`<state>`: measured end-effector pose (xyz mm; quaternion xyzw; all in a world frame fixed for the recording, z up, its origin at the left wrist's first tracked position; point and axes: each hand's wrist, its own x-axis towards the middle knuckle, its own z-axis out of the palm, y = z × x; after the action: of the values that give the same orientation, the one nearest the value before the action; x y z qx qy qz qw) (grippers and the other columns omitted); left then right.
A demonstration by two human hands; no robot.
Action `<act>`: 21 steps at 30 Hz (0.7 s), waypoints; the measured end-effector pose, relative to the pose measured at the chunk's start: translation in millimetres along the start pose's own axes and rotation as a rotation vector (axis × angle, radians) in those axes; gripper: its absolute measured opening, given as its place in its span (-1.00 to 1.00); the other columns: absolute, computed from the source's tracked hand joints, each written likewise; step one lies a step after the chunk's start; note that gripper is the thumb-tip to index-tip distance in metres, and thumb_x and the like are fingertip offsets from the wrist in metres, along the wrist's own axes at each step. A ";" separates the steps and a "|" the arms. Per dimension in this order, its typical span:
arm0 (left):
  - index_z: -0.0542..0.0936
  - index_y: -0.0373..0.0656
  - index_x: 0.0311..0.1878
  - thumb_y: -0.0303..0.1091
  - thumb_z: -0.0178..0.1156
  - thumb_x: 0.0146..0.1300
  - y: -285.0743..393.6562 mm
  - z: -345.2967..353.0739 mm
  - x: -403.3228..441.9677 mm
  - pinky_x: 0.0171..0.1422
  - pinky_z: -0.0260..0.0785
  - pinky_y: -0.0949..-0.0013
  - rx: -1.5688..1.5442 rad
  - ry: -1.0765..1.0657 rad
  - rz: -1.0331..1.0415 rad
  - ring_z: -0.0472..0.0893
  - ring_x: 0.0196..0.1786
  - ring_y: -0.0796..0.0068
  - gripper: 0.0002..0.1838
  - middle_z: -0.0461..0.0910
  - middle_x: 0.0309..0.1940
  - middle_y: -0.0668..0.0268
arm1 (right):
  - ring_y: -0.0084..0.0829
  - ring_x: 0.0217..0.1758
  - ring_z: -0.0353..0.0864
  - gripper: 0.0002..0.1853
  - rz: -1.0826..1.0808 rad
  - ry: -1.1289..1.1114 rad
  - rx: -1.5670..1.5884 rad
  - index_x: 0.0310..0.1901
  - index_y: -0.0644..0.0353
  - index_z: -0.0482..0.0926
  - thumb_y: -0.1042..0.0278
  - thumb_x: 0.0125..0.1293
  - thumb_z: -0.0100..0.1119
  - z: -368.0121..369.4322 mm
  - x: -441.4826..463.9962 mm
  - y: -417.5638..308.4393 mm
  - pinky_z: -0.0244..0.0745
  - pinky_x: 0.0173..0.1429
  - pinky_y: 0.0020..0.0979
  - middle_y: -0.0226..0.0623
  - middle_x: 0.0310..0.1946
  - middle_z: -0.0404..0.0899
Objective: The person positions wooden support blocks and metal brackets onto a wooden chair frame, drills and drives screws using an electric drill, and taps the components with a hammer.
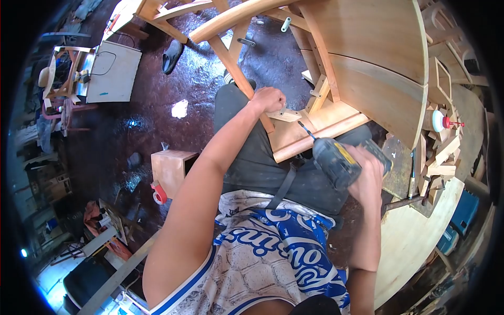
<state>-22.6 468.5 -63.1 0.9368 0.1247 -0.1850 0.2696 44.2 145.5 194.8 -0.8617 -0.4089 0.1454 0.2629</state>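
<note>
My right hand [363, 170] grips a dark cordless drill [336, 160] with a yellow label. Its bit [306, 129] points up and left, close to the end of a small wooden corner block [286, 115]. My left hand [269, 100] is closed at the block's other end, beside a slanting wooden rail [231, 65]; what its fingers hold is hidden. A wooden chair frame [310, 139] lies across my lap, its broad plywood panel [375, 68] rising on the right. A second corner block [317, 94] with holes sits in the frame.
A small wooden box [170, 168] and a red tape roll [158, 192] are on my left. Wood offcuts [441, 163] and a white bottle with a red cap [438, 121] lie to the right, near a pale board [415, 247]. A dark shoe [171, 56] lies on the floor.
</note>
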 end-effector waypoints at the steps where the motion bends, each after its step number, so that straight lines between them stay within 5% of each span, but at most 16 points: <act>1: 0.77 0.05 -0.24 -0.20 0.20 0.18 -1.1 -1.1 0.8 0.01 0.52 0.01 -0.017 -0.016 -0.007 0.70 -0.11 -0.01 -0.80 0.75 -0.29 0.17 | -0.02 -0.25 0.67 -0.59 -0.056 -0.044 -0.053 -0.08 0.15 0.72 0.31 -0.05 0.47 2.9 10.3 1.9 0.53 -0.15 -0.14 -0.12 -0.36 0.67; 5: 0.75 -0.02 -0.20 -0.25 0.19 0.23 3.4 -2.5 2.6 0.04 0.52 0.10 -0.049 -0.024 -0.020 0.73 -0.08 0.15 -0.80 0.76 -0.25 0.20 | -0.09 -0.22 0.68 -0.58 -0.284 -0.135 -0.192 -0.08 0.10 0.71 0.38 -0.09 0.41 27.6 52.8 11.7 0.53 -0.09 -0.16 -0.17 -0.38 0.65; 7: 0.72 -0.15 -0.13 -0.30 0.17 0.31 16.5 -4.8 -12.4 0.07 0.49 0.21 -0.812 0.531 -0.157 0.70 -0.07 0.34 -0.79 0.74 -0.23 0.24 | -0.15 -0.23 0.68 -0.64 -0.403 -0.196 -0.286 -0.16 0.10 0.67 0.45 -0.11 0.35 48.8 69.2 12.5 0.54 -0.10 -0.17 -0.21 -0.41 0.63; 8: 0.72 -0.15 -0.13 -0.30 0.17 0.31 25.8 0.4 -23.0 0.07 0.49 0.21 -0.821 0.537 -0.166 0.70 -0.07 0.34 -0.79 0.74 -0.23 0.24 | -0.15 -0.23 0.68 -0.64 -0.413 -0.207 -0.289 -0.16 0.10 0.67 0.45 -0.11 0.35 60.0 73.5 15.4 0.54 -0.10 -0.17 -0.21 -0.41 0.63; 10: 0.65 -0.23 0.03 -0.32 0.15 0.38 54.9 18.6 -47.7 0.14 0.43 0.31 -1.502 0.913 -0.408 0.61 -0.02 0.49 -0.74 0.67 -0.17 0.29 | -0.14 -0.23 0.68 -0.65 -0.467 -0.211 -0.370 -0.17 0.11 0.65 0.43 -0.10 0.36 81.8 79.4 25.7 0.54 -0.11 -0.17 -0.21 -0.39 0.64; 12: 0.56 -0.23 0.18 -0.27 0.17 0.42 109.1 27.7 -83.0 0.19 0.40 0.38 -1.725 0.928 -0.573 0.59 0.02 0.48 -0.65 0.63 -0.14 0.34 | -0.17 -0.22 0.67 -0.66 -0.476 -0.281 -0.457 -0.18 0.10 0.62 0.42 -0.09 0.37 100.2 81.2 33.9 0.55 -0.10 -0.17 -0.22 -0.37 0.64; 15: 0.53 -0.14 0.23 -0.13 0.14 0.48 135.3 46.3 -108.2 0.21 0.38 0.43 -2.009 0.685 -0.741 0.58 0.08 0.52 -0.61 0.65 -0.07 0.33 | -0.22 -0.16 0.68 -0.57 -0.445 -0.281 -0.509 -0.07 0.07 0.63 0.42 -0.09 0.39 118.7 74.5 39.9 0.55 -0.05 -0.19 -0.25 -0.30 0.65; 17: 0.54 -0.07 0.20 0.08 0.10 0.51 128.1 59.7 -115.2 0.19 0.48 0.38 -2.308 0.225 -0.560 0.65 0.06 0.50 -0.55 0.68 -0.03 0.32 | -0.22 -0.15 0.68 -0.56 -0.442 -0.303 -0.508 -0.06 0.07 0.63 0.42 -0.09 0.39 125.6 72.7 39.8 0.55 -0.04 -0.19 -0.25 -0.30 0.65; 21: 0.56 -0.06 0.18 0.23 0.14 0.44 125.7 49.4 -120.7 0.24 0.52 0.20 -2.462 0.005 -0.592 0.67 0.07 0.44 -0.44 0.66 -0.01 0.31 | -0.22 -0.14 0.68 -0.54 -0.417 -0.284 -0.510 -0.04 0.07 0.62 0.42 -0.09 0.40 136.4 71.8 38.9 0.56 -0.02 -0.19 -0.25 -0.29 0.65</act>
<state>-103.2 321.6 5.7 0.0035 0.4185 0.0016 0.9082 49.8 226.6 58.2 -0.7688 -0.6315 0.1005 0.0039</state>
